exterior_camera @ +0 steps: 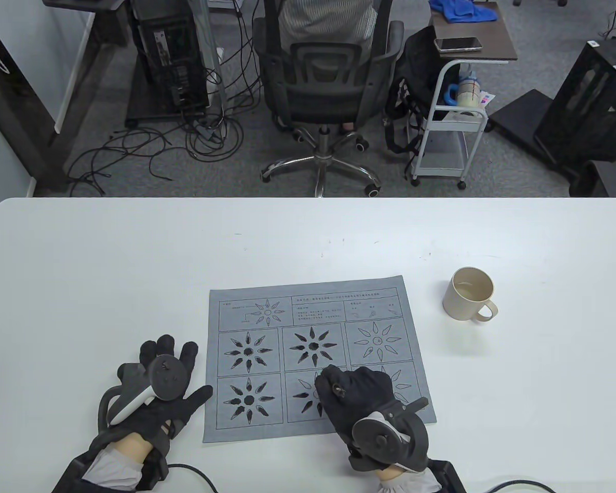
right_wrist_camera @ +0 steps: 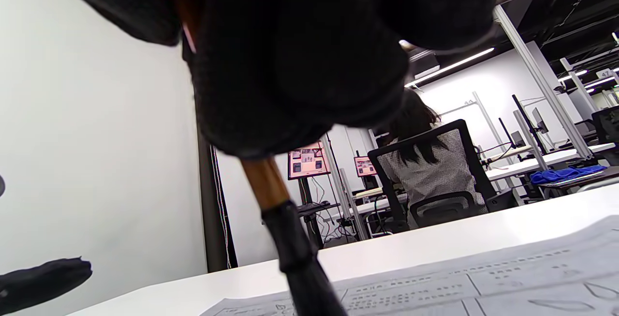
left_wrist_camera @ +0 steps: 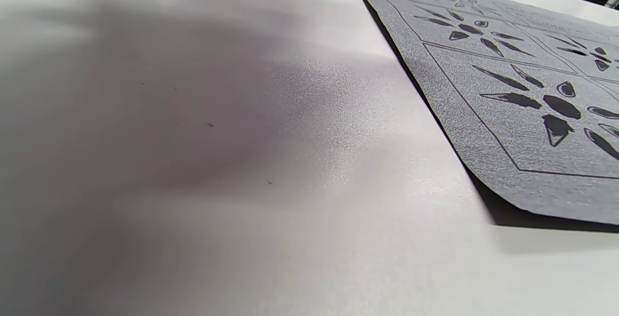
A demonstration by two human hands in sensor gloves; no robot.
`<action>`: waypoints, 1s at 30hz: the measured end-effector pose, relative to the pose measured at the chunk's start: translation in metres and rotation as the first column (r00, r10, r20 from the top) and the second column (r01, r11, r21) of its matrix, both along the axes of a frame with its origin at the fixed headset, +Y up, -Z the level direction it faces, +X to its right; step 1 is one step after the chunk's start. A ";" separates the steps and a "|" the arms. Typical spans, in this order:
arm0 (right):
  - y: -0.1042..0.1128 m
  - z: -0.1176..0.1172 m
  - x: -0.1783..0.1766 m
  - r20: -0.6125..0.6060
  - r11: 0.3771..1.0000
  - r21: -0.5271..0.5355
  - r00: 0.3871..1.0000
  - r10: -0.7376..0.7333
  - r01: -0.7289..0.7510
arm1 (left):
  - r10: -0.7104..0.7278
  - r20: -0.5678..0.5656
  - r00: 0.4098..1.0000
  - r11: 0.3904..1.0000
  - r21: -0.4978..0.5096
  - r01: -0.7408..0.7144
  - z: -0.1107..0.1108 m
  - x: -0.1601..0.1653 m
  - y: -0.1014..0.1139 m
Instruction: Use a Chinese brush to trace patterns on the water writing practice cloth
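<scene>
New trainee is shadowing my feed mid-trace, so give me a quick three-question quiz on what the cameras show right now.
1. True or false: the left hand lies flat on the cloth.
2. Which hand holds the brush? A) left B) right hand C) neither
3. Fill in: the cup stands on the table to the ____ of the cloth in the table view.

Key: 1. False, it rests on the table beside the cloth's left edge. 2. B. 3. right.
</scene>
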State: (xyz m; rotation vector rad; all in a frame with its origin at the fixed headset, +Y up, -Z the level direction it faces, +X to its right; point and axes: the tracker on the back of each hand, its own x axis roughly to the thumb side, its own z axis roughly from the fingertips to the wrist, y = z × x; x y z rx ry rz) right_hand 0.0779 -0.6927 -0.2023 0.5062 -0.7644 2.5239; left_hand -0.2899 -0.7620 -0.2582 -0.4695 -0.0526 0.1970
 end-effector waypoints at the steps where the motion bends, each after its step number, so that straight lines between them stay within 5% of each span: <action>1: 0.000 0.000 0.000 0.002 1.000 0.000 1.000 0.000 0.000 | 0.000 0.000 1.000 1.000 0.000 0.000 0.000 0.000 0.000; 30: 0.000 0.000 0.001 0.017 1.000 0.012 1.000 0.001 -0.001 | 0.002 0.001 1.000 1.000 0.001 -0.002 0.000 0.000 0.000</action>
